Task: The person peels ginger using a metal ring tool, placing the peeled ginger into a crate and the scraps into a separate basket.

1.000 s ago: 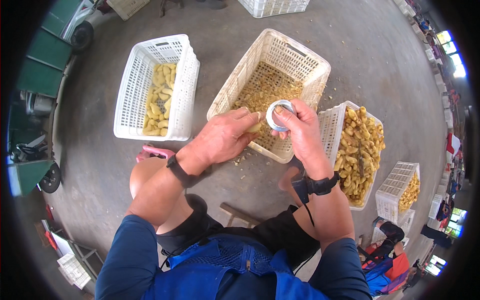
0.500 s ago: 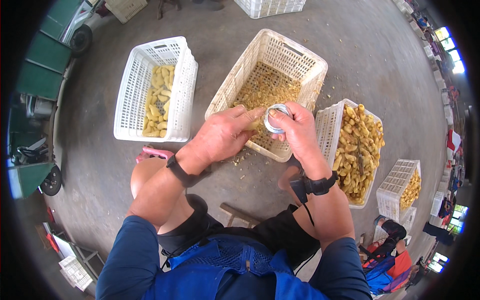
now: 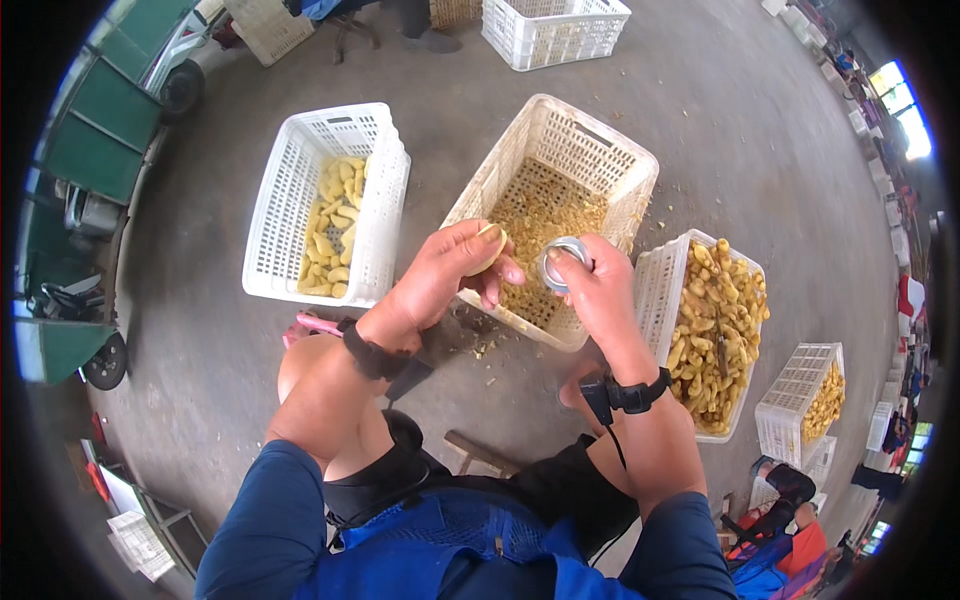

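Observation:
Above the middle crate [image 3: 570, 125], my left hand [image 3: 440, 275] is turned partly palm-up, with its thumb and fingers closed round a pale yellow piece of ginger [image 3: 497, 238]. Only an edge of that piece shows between the fingers. My right hand [image 3: 603, 295] grips a silvery round metal ring [image 3: 550, 268], its thumb laid across the opening. A small gap separates the ring from the left hand. Under both hands, yellow-brown peel scraps [image 3: 560, 212] cover the crate's slotted bottom.
To the left, a white crate [image 3: 262, 215] holds pale peeled ginger [image 3: 335, 225]. On the right stands a crate [image 3: 655, 290] heaped with unpeeled ginger [image 3: 715, 330]; a smaller crate [image 3: 780, 400] is beyond it. Another white crate [image 3: 550, 35] is at the far side. A green vehicle [image 3: 95, 150] stands far left.
My left hand has drawn back from the metal ring and rolled palm-up with the ginger. The right hand stays near the crate with the ring. The whole view has shifted slightly.

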Demonstrator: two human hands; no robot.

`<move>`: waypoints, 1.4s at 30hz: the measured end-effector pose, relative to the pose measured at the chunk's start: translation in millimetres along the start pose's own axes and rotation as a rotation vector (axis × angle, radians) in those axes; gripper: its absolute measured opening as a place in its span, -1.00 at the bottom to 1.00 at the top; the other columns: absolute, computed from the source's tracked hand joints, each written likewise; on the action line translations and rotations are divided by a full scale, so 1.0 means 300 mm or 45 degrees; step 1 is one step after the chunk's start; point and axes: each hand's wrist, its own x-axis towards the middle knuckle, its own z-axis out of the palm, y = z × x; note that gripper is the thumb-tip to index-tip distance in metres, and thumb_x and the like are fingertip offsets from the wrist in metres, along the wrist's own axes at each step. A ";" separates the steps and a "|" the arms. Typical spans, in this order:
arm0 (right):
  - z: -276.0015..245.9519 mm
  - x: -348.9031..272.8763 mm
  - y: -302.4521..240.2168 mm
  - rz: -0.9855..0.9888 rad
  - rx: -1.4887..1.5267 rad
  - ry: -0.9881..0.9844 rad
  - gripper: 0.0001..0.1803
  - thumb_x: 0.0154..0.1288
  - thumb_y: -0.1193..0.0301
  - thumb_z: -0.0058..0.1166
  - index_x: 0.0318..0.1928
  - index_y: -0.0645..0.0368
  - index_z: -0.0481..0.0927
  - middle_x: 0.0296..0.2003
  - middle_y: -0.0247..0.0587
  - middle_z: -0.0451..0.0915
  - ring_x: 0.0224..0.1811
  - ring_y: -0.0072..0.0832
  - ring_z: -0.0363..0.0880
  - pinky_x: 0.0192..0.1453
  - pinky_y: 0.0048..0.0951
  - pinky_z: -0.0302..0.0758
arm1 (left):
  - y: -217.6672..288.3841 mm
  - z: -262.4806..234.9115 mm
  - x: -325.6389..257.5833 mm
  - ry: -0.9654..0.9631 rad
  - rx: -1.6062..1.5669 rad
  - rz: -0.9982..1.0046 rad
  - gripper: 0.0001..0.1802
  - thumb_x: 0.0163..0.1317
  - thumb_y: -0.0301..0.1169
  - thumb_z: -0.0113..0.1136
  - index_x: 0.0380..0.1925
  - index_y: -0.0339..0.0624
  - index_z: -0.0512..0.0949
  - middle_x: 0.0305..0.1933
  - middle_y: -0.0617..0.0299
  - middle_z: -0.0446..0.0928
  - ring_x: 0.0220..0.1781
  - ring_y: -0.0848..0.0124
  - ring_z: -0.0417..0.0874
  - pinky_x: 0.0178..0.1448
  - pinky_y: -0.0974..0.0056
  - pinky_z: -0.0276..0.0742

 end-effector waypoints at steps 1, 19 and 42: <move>-0.003 -0.004 -0.022 0.045 0.104 -0.022 -0.81 0.37 0.40 0.30 -0.31 0.28 0.64 -0.51 -0.28 0.59 -0.49 -0.53 0.59 -0.41 -0.40 0.48 | -0.005 -0.010 0.002 -0.008 -0.167 -0.040 -0.56 0.64 -0.03 0.02 0.01 -0.24 0.53 -0.24 0.13 0.69 -0.37 0.41 0.63 -0.21 0.32 0.60; -0.025 -0.019 -0.009 -0.256 -0.101 0.113 -0.81 0.41 0.42 0.36 -0.28 0.26 0.64 -0.52 -0.31 0.58 -0.50 -0.64 0.52 -0.42 -0.46 0.44 | -0.010 0.053 0.038 -0.006 -0.723 -0.088 -0.55 0.66 -0.02 -0.11 0.01 -0.19 0.53 -0.46 0.33 0.44 -0.54 0.50 0.37 -0.39 0.28 0.38; -0.068 -0.035 -0.001 -0.252 0.461 0.160 -0.75 0.53 0.32 0.29 -0.25 0.24 0.61 -0.46 -0.33 0.61 -0.53 -0.63 0.59 -0.50 -0.60 0.46 | -0.052 0.126 0.112 -0.156 -0.997 -0.253 -0.55 0.62 0.01 -0.09 -0.21 -0.15 0.51 -0.52 0.34 0.35 -0.63 0.51 0.22 -0.51 0.34 0.21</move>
